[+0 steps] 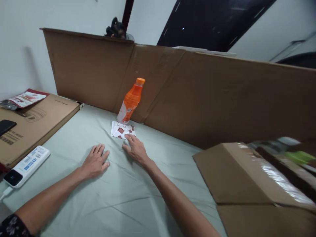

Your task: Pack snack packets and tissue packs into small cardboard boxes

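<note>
My left hand (95, 162) lies palm down on the pale green cloth (98, 204), its fingers apart and holding nothing. To its right, my right hand (136, 148) reaches forward, with its fingertips at the lower right edge of a small white packet (117, 130) with dark red shapes and the word "Meal". The fingers look spread, not closed round the packet. An orange bottle (132, 102) with an orange cap stands just behind the packet, close to the cardboard wall.
A tall cardboard wall (197, 95) closes off the back, with part of a person's head (116, 29) above it. At left are a flat carton (49, 115), a dark phone (7, 126) and a white power bank (28, 166). An open cardboard box (237, 174) stands right.
</note>
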A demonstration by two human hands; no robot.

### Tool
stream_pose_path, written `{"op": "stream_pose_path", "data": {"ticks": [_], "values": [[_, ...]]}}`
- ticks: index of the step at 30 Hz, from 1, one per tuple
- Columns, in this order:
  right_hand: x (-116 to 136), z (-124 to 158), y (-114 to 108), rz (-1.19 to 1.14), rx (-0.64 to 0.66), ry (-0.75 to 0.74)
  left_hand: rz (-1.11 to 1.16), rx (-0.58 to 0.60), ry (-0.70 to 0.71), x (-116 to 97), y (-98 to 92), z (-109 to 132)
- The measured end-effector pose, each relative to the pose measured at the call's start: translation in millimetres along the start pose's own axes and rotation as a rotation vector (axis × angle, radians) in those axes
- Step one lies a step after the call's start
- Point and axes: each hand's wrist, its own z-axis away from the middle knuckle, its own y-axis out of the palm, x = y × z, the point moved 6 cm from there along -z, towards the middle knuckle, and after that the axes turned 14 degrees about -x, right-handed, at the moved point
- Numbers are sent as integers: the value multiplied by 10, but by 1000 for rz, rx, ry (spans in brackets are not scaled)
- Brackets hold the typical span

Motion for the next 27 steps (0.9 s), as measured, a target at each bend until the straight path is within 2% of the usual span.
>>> {"op": "stream_pose_path", "data": {"ticks": [3, 5, 7, 10, 12, 15, 18, 20, 23, 25, 27], "values": [[82, -264, 163, 10, 41, -33, -37, 8, -5, -1, 30, 59], [86, -240, 205, 24, 64, -33, -48, 13, -9, 3, 37, 74], [-12, -90, 178, 51, 81, -3, -46, 14, -15, 10, 54, 76], [-301, 189, 45, 118, 106, 94, -31, 11, -22, 28, 97, 67], [-498, 273, -62, 173, 115, 181, -24, 3, -24, 53, 120, 54], [-663, 156, -188, 231, 112, 298, -31, -27, -10, 101, 116, 19], [-645, -70, -313, 205, 96, 330, -53, -68, 33, 140, 61, -34], [-595, -108, -451, 170, 63, 332, -66, -109, 67, 163, 11, -94], [-510, 188, -739, 155, 3, 332, -70, -179, 127, 189, -39, -212], [-446, 627, -985, 155, -21, 313, -68, -207, 168, 190, -42, -271], [-450, 1181, -1333, 191, -79, 308, -71, -223, 190, 185, -41, -294]]}}
